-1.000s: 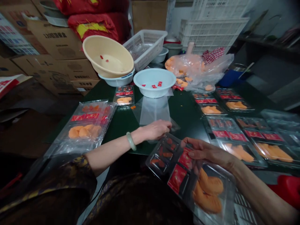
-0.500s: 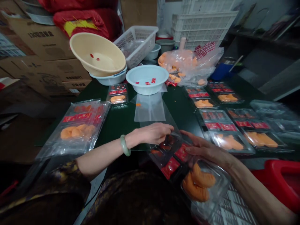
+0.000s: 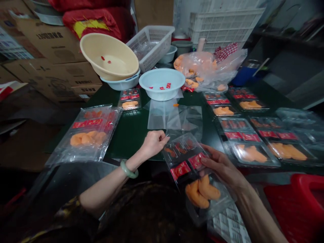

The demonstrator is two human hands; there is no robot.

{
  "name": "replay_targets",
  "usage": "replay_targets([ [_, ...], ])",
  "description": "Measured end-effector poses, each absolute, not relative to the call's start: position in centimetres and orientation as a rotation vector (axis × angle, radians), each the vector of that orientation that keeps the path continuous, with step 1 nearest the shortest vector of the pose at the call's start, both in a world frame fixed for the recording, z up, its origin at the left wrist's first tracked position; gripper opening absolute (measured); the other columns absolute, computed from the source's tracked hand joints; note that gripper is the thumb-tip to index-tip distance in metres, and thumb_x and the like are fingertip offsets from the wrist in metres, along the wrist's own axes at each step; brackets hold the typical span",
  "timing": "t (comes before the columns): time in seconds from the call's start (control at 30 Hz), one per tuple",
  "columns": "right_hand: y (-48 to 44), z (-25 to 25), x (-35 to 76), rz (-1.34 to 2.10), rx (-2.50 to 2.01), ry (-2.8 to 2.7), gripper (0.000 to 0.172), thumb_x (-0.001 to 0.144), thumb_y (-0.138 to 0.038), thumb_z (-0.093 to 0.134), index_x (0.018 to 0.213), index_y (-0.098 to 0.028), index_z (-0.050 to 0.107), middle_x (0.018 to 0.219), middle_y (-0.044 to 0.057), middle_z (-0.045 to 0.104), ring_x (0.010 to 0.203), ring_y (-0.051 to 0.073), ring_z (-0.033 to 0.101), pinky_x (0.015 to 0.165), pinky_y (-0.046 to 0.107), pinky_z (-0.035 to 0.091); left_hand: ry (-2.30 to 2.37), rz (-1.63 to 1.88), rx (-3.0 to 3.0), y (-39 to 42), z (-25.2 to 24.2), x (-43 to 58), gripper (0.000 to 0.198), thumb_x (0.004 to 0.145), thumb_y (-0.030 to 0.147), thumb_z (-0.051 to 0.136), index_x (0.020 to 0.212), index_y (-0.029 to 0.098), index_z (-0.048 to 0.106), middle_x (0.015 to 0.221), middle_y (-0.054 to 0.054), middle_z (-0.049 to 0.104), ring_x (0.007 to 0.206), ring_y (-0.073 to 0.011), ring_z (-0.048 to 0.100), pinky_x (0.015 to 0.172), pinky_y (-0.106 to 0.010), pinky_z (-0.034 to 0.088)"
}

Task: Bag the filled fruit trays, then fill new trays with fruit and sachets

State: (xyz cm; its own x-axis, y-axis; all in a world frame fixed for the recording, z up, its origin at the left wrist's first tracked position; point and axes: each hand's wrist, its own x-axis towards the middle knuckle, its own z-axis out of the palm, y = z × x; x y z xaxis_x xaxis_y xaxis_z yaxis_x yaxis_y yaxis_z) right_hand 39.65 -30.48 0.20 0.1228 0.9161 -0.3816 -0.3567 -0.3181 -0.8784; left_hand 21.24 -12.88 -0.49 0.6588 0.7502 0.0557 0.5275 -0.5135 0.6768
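Observation:
My right hand (image 3: 220, 165) grips the right edge of a clear plastic food tray (image 3: 188, 165), thumb on top, holding it tilted above the near table edge. Small reddish-brown pieces fill its far compartments, two red packets (image 3: 180, 170) lie across its middle, and orange puffy pieces (image 3: 202, 191) fill the near end. Just left of the tray, my left hand (image 3: 154, 143), with a green bangle (image 3: 129, 169) on its wrist, is closed in a pinch at the edge of a clear plastic bag (image 3: 191, 119). The bag spreads out flat beyond the tray.
Bagged trays (image 3: 88, 135) lie at left; several filled trays (image 3: 249, 152) stand at right. Behind are a light blue basin (image 3: 162, 96) with red packets, a cream basin (image 3: 108, 64) and a bag of orange pieces (image 3: 199, 67). A red plastic item (image 3: 301, 189) is at lower right.
My left hand has moved left, away from the tray it was over, and its fingers now pinch the clear bag's edge. The bag has spread wider. The tray has shifted slightly left in my right hand.

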Motion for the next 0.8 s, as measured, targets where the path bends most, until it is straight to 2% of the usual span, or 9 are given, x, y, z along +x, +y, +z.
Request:
replay_targets([
  [0.13,-30.8,-0.3,38.8,1.359,-1.281,-0.508,0.071,0.065,-0.030,0.075,0.128,-0.019,0.045,0.064,0.000,0.067,0.047,0.012,0.061,0.046,0.021,0.050,0.723,0.464,1.784,-12.3,-0.5,20.6,0.019,0.078,0.031,0.053,0.069,0.014,0.051,0.057,0.002,0.051,0.048,-0.0074,0.044,0.048,-0.020,0.036],
  [0.2,-30.8,-0.5,38.3,1.346,-1.234,-0.472,0.066,0.065,-0.029,0.075,0.125,-0.021,0.048,0.066,-0.001,0.067,0.046,0.011,0.060,0.045,0.020,0.049,0.652,0.440,1.823,-12.1,-0.2,20.0,0.016,0.079,0.029,0.052,0.076,0.013,0.054,0.062,0.002,0.053,0.053,-0.0072,0.046,0.051,-0.019,0.037],
  [0.3,-30.5,-0.6,37.5,1.328,-1.157,-0.440,0.060,0.067,-0.026,0.074,0.122,-0.024,0.051,0.073,0.000,0.069,0.049,0.011,0.060,0.048,0.021,0.049,0.637,0.517,2.080,-12.1,-0.2,19.4,0.015,0.082,0.023,0.047,0.075,0.013,0.057,0.065,0.001,0.054,0.059,-0.0078,0.047,0.056,-0.019,0.036],
  [0.43,-30.2,-0.5,36.2,1.312,-1.145,-0.384,0.060,0.067,-0.025,0.073,0.123,-0.025,0.051,0.085,0.001,0.070,0.057,0.014,0.063,0.057,0.027,0.051,0.851,0.705,2.115,-13.3,-1.1,18.8,0.015,0.079,0.017,0.045,0.072,0.014,0.058,0.057,0.004,0.048,0.051,-0.0068,0.041,0.050,-0.018,0.032],
  [0.6,-29.9,-0.5,35.1,1.306,-1.217,-0.299,0.062,0.065,-0.030,0.074,0.122,-0.023,0.049,0.068,-0.001,0.068,0.047,0.014,0.058,0.048,0.026,0.047,1.012,0.809,2.105,-15.7,-1.7,18.0,0.018,0.076,0.014,0.042,0.066,0.015,0.057,0.055,0.003,0.050,0.048,-0.0069,0.041,0.047,-0.019,0.030],
  [0.73,-27.4,-0.5,34.8,1.122,-1.371,-0.260,0.052,0.057,-0.035,0.078,0.101,-0.022,0.052,0.064,-0.001,0.064,0.050,0.014,0.058,0.048,0.026,0.047,0.869,0.742,2.295,-16.1,-1.5,17.1,0.019,0.074,0.009,0.042,0.064,0.016,0.057,0.057,0.001,0.051,0.053,-0.0090,0.046,0.052,-0.021,0.034],
  [0.8,-25.5,-0.5,34.9,0.997,-1.586,-0.398,0.044,0.059,-0.041,0.075,0.090,-0.021,0.052,0.066,0.001,0.062,0.052,0.016,0.058,0.048,0.028,0.047,0.849,0.718,2.349,-15.4,-1.3,16.7,0.020,0.074,0.008,0.042,0.067,0.016,0.059,0.064,-0.001,0.054,0.063,-0.0117,0.052,0.058,-0.022,0.039],
])
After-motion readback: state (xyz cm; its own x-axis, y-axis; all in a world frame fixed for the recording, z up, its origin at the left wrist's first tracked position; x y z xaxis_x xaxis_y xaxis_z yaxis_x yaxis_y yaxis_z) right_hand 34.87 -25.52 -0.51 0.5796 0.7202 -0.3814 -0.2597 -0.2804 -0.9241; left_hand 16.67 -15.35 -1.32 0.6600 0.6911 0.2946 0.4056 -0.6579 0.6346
